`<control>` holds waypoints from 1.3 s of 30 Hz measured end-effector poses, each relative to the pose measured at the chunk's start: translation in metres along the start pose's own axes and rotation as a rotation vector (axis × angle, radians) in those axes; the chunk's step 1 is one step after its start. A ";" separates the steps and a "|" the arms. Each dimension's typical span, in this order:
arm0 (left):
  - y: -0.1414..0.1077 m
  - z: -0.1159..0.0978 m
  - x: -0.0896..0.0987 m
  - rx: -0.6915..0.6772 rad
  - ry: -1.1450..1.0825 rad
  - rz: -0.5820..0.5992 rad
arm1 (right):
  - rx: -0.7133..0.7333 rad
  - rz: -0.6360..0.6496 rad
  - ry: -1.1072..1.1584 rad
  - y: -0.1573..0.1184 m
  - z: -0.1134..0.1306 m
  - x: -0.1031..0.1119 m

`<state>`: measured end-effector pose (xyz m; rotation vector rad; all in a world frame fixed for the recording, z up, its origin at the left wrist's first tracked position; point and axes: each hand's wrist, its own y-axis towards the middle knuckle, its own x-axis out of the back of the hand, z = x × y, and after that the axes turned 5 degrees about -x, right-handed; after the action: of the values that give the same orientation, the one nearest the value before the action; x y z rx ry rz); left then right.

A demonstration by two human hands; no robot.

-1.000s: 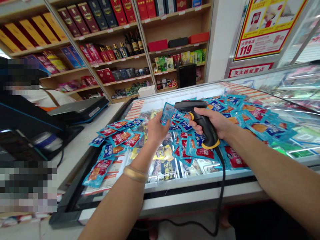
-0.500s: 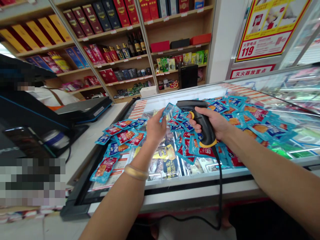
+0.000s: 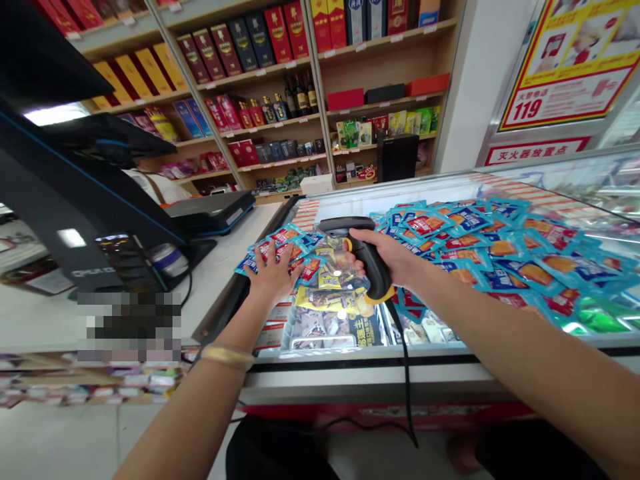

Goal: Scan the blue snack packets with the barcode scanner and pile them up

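Observation:
My right hand (image 3: pixel 383 253) grips a black and yellow barcode scanner (image 3: pixel 371 261) by its handle, its head pointing left above the glass-topped freezer. A black cable hangs from the handle's base. Fingers spread, my left hand (image 3: pixel 274 272) lies over a small pile of blue snack packets (image 3: pixel 285 235) at the freezer's left end. The hand partly covers these packets. A larger heap of similar blue packets (image 3: pixel 465 233), some with red labels, spreads over the glass right of the scanner. My right forearm hides part of that heap.
Yellow-wrapped goods (image 3: pixel 325 300) show through the freezer glass (image 3: pixel 350 190). At left, a counter (image 3: pixel 240 250) bears a dark checkout machine (image 3: pixel 95 180), a phone (image 3: pixel 131 260) and a flat black device (image 3: pixel 220 212). Shelves (image 3: pixel 280 127) of boxes and bottles stand behind.
My left hand has let go of a blue packet and moved left onto the small pile, its fingers now spread. The scanner stays in my right hand; the view has shifted left.

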<state>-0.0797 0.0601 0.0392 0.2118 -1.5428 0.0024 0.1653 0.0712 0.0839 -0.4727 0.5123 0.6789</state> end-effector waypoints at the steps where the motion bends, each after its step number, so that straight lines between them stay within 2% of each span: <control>1: 0.002 0.000 -0.002 -0.003 0.002 -0.002 | -0.009 -0.001 -0.003 0.003 -0.002 -0.002; 5: 0.008 0.000 -0.001 -0.039 -0.005 -0.034 | -0.020 0.024 -0.001 0.004 -0.005 -0.004; 9: 0.006 -0.003 0.008 -0.100 -0.026 -0.197 | 0.007 -0.002 0.008 -0.008 0.005 0.008; 12: 0.004 -0.022 0.015 -0.142 -0.079 -0.310 | 0.071 -0.059 -0.004 -0.024 0.020 0.023; 14: 0.004 -0.044 0.018 -0.193 -0.148 -0.331 | 0.130 -0.103 -0.010 -0.036 0.031 0.037; 16: 0.007 -0.070 0.019 -0.258 -0.241 -0.301 | 0.175 -0.132 -0.006 -0.047 0.040 0.052; 20: 0.016 -0.118 0.016 -0.384 -0.412 -0.134 | 0.209 -0.177 0.024 -0.064 0.047 0.078; 24: 0.026 -0.148 0.006 -0.420 -0.503 -0.033 | 0.215 -0.191 0.056 -0.068 0.044 0.085; 30: 0.034 -0.156 -0.006 -0.416 -0.574 -0.011 | 0.209 -0.170 0.031 -0.065 0.041 0.080; 34: 0.032 -0.151 -0.002 -0.387 -0.592 -0.045 | 0.204 -0.156 0.000 -0.064 0.039 0.080; 39: 0.028 -0.142 0.001 -0.463 -0.547 -0.113 | 0.189 -0.185 0.024 -0.063 0.037 0.079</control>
<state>0.0575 0.1070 0.0425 -0.0803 -2.0206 -0.5359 0.2720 0.0853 0.0817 -0.3461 0.5426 0.4430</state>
